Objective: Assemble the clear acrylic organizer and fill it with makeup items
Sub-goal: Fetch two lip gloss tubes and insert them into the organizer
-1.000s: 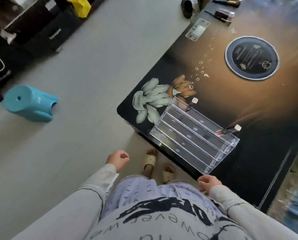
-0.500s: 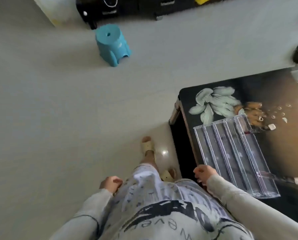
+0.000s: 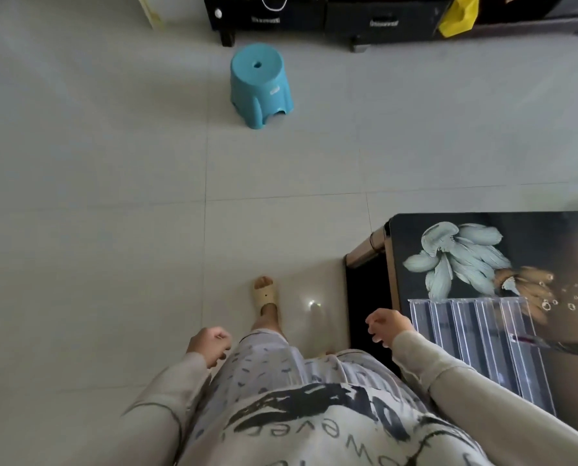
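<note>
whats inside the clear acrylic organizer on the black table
One slim dark makeup stick juts from the clear acrylic organizer; other channels look empty. The beige right sleeve covers its near corner.

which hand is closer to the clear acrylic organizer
The right hand, loosely curled and empty at the table edge beside the clear acrylic organizer; the left hand hangs over the floor, farther away.

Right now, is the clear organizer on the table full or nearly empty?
Nearly empty. The clear organizer has bare rows; only one slim makeup stick shows, poking out at its right side. A sleeve hides its near end.
</note>
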Tool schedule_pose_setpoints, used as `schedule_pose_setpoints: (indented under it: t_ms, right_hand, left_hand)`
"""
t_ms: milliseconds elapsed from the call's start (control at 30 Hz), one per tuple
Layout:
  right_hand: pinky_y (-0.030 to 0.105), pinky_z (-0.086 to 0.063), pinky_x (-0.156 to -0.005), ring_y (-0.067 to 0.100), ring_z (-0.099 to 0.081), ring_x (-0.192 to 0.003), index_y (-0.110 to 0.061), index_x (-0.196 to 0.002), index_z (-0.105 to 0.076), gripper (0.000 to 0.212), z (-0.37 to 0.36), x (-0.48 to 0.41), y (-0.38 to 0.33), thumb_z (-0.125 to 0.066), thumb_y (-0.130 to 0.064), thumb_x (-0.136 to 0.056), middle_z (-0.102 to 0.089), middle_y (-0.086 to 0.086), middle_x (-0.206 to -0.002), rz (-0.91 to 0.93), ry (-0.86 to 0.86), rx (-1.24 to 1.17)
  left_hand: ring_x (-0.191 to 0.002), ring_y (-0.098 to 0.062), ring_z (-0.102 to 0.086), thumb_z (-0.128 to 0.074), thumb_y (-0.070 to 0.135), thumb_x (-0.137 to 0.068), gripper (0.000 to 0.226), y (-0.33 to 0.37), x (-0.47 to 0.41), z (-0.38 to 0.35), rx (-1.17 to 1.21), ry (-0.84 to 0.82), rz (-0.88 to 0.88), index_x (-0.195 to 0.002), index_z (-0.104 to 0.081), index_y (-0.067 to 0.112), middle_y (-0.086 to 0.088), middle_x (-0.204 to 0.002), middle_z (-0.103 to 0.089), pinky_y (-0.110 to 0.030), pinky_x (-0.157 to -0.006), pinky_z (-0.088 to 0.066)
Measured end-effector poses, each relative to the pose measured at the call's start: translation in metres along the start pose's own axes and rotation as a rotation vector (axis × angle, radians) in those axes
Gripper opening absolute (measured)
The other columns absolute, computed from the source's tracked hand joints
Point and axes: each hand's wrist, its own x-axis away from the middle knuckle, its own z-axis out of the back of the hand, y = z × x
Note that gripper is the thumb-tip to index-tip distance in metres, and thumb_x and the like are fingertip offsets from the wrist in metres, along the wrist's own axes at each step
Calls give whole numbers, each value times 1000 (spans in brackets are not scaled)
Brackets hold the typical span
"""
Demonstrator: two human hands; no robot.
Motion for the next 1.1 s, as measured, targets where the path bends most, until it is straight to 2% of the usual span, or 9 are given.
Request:
schedule_pose_setpoints:
  t_ms: [133,267,367,467,633,733,867,967,1100]
  right_hand:
    - [14,-38,-38,11,-50,-47,-20,-68,-54,29,-1,-14,-29,-43,-2,-87,-55,-3,-58,-82,25,-41]
    - [23,-39,-52,19,-50,-51,-12,-78,-62,20,-8,-20,-50,-47,0,-86,-57,5,-60,-154,80,-153]
    - [20,-38,-68,19,-54,-75,-9,-92,-70,19,-9,-18,-62,-53,-5,-85,-64,8,-83,-179,120,-156]
    - [16,-33,-66,20,-55,-86,-5,-99,-70,20,-6,-16,-72,-54,-6,-86,-68,13,-102,-209,117,-227]
    - [21,-38,-76,24,-57,-93,-1,-103,-68,20,5,-33,-95,-55,-5,-87,-67,18,-111,-255,109,-312]
    - [25,-43,-83,29,-59,-106,-2,-105,-67,21,20,-54,-116,-54,-5,-88,-66,18,-113,-267,95,-333]
    - [25,-44,-84,21,-55,-92,-4,-106,-66,22,59,-89,-147,-53,-8,-89,-65,17,-114,-258,92,-353]
    - [27,-45,-81,24,-56,-90,-6,-108,-65,24,97,-116,-171,-52,-8,-89,-66,17,-110,-247,107,-380]
    - [23,-44,-56,22,-53,-63,-10,-99,-66,20,151,-140,-202,-50,-5,-86,-61,10,-73,-250,182,-482]
  left_hand:
    - [-51,-18,-50,-52,9,-82,30,48,-33,51,-37,6,-49,-56,-55,23,0,-56,-57,-21,-47,-38]
    - [-64,-22,-52,-52,8,-81,30,99,-62,102,-92,-8,-111,-56,-55,23,-6,-63,-59,-21,-48,-37]
    - [-67,-24,-52,-51,7,-81,31,141,-82,133,-141,-10,-162,-55,-54,21,-7,-65,-58,-21,-48,-35]
    - [-61,-23,-50,-51,5,-81,31,180,-98,153,-158,-2,-200,-54,-54,19,-8,-63,-56,-21,-49,-33]
    - [-64,-23,-48,-51,6,-79,14,239,-121,161,-189,-53,-214,-71,-62,0,-14,-75,-54,-25,-59,-35]
    - [-59,-22,-46,-53,14,-70,12,270,-132,159,-222,-79,-204,-58,-53,14,-11,-69,-55,-22,-50,-31]
    - [-52,-19,-47,-52,5,-81,28,304,-153,156,-271,-73,-219,-57,-54,18,-5,-63,-57,-21,-46,-34]
    - [-56,-20,-49,-51,4,-81,28,335,-169,155,-321,-86,-205,-57,-55,18,-8,-66,-59,-20,-47,-34]
    - [-54,-20,-50,-51,4,-83,28,383,-181,159,-367,-81,-231,-58,-55,18,-12,-72,-60,-20,-48,-35]
